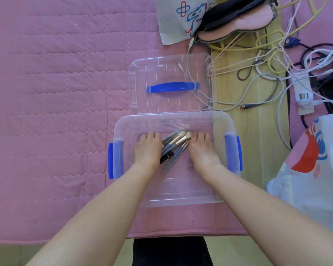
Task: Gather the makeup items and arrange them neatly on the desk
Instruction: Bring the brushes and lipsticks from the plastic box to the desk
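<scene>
Lower ends of the makeup brushes (176, 148) hidden between both hands, fingertips curled under.

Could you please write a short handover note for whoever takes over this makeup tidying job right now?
Left hand: inside the clear box, palm down, fingers curled beside the makeup brushes; a grip cannot be confirmed.
Right hand: the same on the brushes' other side.
The brushes and a dark tube lie bunched in the box; the lid lies off behind it.
Done: box opened.
Left: lift items out and arrange them.
</scene>
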Demonstrator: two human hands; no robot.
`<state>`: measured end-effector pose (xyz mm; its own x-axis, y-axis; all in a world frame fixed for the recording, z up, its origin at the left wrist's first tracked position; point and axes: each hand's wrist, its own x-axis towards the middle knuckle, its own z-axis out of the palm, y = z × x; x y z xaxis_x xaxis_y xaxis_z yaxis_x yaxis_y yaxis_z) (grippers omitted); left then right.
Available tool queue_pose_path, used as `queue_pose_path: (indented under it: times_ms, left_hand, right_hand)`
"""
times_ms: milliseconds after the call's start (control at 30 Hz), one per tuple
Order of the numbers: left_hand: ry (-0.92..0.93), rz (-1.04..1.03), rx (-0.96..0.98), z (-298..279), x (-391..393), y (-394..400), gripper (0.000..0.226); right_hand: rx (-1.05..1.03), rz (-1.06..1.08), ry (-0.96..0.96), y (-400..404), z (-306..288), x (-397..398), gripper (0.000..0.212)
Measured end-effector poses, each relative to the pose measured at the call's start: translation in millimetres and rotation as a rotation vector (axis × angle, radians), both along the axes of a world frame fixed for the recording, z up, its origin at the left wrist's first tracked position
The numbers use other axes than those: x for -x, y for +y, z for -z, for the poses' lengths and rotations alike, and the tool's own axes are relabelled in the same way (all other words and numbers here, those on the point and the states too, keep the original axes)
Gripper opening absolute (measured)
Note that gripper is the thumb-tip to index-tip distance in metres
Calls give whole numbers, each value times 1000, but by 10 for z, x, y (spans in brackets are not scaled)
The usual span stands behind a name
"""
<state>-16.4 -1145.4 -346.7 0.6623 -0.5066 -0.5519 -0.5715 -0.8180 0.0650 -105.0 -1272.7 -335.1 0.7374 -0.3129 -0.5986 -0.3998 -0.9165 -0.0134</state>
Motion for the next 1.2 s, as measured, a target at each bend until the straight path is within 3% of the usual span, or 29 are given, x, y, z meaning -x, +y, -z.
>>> queue_pose_path:
  times_ms: [167,300,500,700,933,1200]
  left_hand:
    - [176,-314,133,29,-6,72,16]
    - [234,-502,233,-61,53,158,14]
    - [314,-478,221,-115,138,222,10]
    - [258,-495,178,-91,132,214,6]
    - [210,-554,194,-62,124,166,7]
    - [219,-516,131,36,84,168,12]
  right_hand:
    - [-75,65,7,-17,-30,-2,49]
    - [-157,82,53,19,-142,43,51]
    - [-106,4,110,83,-103,202,36]
    - [-65,-99,117,117,-78,243,42]
    - [-71,-127,135,118,-5,231,34]
    - [-132,-79,120,99,-13,213,53]
